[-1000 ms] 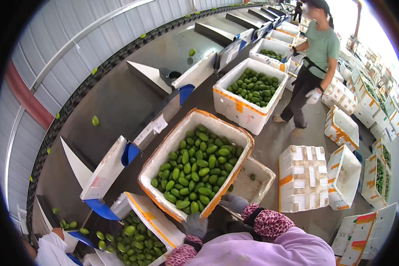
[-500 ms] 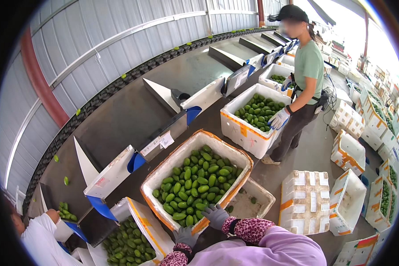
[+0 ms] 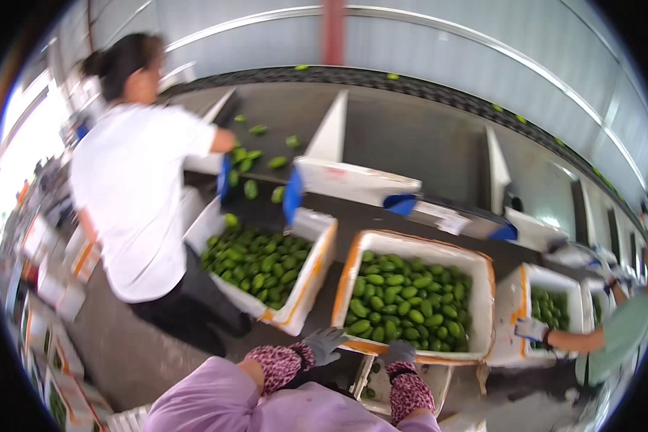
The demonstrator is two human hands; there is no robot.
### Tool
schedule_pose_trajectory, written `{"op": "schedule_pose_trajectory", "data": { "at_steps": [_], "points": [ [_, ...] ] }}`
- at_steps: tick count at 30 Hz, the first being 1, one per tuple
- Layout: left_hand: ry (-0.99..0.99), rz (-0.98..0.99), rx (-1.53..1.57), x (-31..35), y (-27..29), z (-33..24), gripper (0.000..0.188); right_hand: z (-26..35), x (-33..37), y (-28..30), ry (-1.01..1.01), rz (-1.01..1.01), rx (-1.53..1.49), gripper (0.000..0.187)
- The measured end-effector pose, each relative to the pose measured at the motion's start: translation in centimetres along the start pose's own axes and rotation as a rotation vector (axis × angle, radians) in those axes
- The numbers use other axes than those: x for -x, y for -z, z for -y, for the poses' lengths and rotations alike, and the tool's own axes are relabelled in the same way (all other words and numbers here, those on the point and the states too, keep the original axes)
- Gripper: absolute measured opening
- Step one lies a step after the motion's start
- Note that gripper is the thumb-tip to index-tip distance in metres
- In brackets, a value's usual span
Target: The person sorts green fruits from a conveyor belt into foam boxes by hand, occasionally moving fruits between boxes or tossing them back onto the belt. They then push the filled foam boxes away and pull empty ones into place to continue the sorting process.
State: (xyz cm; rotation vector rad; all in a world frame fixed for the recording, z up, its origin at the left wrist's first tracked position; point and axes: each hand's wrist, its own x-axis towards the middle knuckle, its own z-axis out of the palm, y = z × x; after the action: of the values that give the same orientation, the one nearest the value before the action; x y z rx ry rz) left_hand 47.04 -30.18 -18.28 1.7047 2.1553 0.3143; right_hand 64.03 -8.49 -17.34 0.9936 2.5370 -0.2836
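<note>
Hands grip the near rim of the crate (image 3: 484, 302): left hand (image 3: 326, 344) and right hand (image 3: 399, 353) closed on it, long side crosswise ahead.

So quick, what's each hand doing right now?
Left hand: gloved, fingers curled on the near rim of the white crate of green fruit.
Right hand: gloved, gripping the same rim.
</note>
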Motion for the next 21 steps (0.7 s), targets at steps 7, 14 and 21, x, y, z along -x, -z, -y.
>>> {"op": "schedule_pose_trajectory", "data": {
  "at_steps": [7, 14, 21],
  "points": [
    [0.237, 0.023, 0.243, 5.8, -2.2, -0.5, 0.054, -0.1, -1.3, -0.8, 0.033, 0.131, 0.171, 0.064],
    [0.266, 0.554, 0.064, 17.0, -10.0, 9.9, 0.034, 0.6, 0.4, -1.2, -0.062, -0.002, 0.123, 0.088],
    [0.762, 0.100, 0.566, 31.8, -13.4, 12.8, 0.045, 2.7, 5.1, -4.4, -0.166, -0.186, -0.080, 0.097]
  ]
}}
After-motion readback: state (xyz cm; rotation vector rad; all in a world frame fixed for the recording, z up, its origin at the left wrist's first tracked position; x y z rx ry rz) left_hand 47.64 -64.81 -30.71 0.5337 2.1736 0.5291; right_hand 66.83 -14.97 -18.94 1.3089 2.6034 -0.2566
